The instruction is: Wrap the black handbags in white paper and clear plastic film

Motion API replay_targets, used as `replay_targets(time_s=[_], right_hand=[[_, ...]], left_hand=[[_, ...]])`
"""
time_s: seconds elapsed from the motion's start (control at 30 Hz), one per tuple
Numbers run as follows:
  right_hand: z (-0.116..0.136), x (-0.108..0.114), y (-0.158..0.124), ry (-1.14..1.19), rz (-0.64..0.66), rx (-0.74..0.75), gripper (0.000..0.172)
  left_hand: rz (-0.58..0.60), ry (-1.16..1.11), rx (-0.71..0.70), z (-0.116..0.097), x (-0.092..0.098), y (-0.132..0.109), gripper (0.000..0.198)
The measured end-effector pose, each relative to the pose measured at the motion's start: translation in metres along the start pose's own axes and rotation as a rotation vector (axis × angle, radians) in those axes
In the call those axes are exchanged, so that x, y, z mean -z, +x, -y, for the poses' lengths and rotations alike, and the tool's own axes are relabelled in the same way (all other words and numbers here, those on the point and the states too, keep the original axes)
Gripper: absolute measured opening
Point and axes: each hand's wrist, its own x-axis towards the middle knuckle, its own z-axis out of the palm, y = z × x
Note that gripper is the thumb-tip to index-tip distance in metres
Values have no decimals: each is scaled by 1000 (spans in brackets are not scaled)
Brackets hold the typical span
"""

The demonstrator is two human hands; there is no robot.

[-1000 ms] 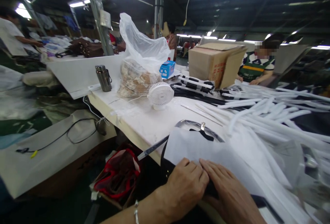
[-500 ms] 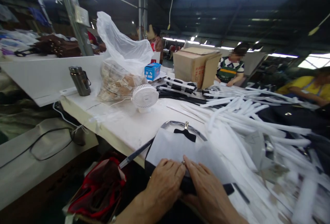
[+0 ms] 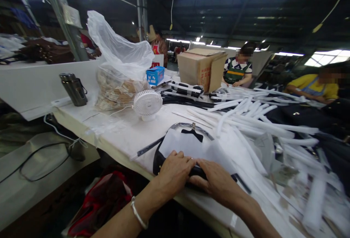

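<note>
A black handbag (image 3: 158, 160) lies at the near edge of the white worktable (image 3: 128, 135), with a sheet of white wrapping paper (image 3: 191, 148) laid over it. Its curved handle (image 3: 186, 125), wrapped in clear film, shows past the paper. My left hand (image 3: 175, 172) presses on the bag's near edge, fingers curled over the paper. My right hand (image 3: 216, 181) lies beside it, fingers bent against the same black edge. The two hands nearly touch at the fingertips.
A small white fan (image 3: 147, 103), a grey flask (image 3: 73, 89), a clear plastic bag of tan pieces (image 3: 117, 84), a blue box (image 3: 155, 75) and a cardboard carton (image 3: 201, 67) stand further back. Several white paper rolls (image 3: 254, 121) cover the right. Other people sit across the table.
The view has swung right and pulled back. Both hands have stayed on the bag's near edge, now closer together over the black rim.
</note>
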Motion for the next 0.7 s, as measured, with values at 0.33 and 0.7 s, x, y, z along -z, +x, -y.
replay_targets(time_s=[0.33,0.7], right_hand=[[-16,-3,96,39,185,35,49],[-58,1,130,70,219,48,36]], left_hand=[[57,-30,-3,2,-7,-2,32],[5,57,-99,7,-32,3,29]])
